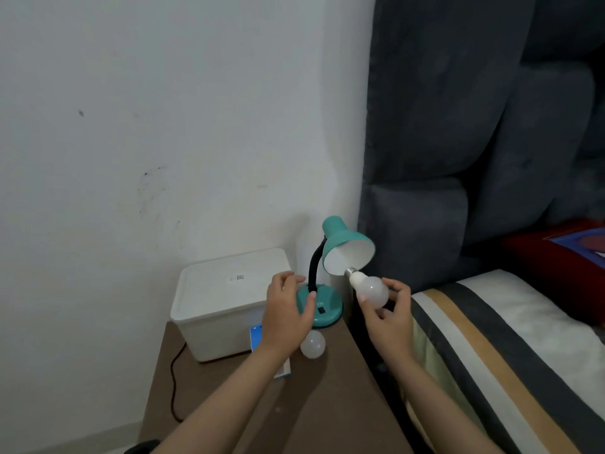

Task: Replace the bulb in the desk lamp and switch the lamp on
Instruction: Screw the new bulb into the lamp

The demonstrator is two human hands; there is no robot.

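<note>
centrally, a brown table (327, 404) stood between a white wall and a striped bed (491, 339). on it sat a white box (222, 303) and a teal lamp (330, 280), its shade (347, 247) tilted toward the bed. left hand (288, 309), fingers spread and holding nothing, rested over the lamp's base. right hand (389, 316) pinched a white bulb (370, 290) by its globe, screw end just at the shade's rim. a second bulb (313, 344) lay on the table beside the base.
</note>
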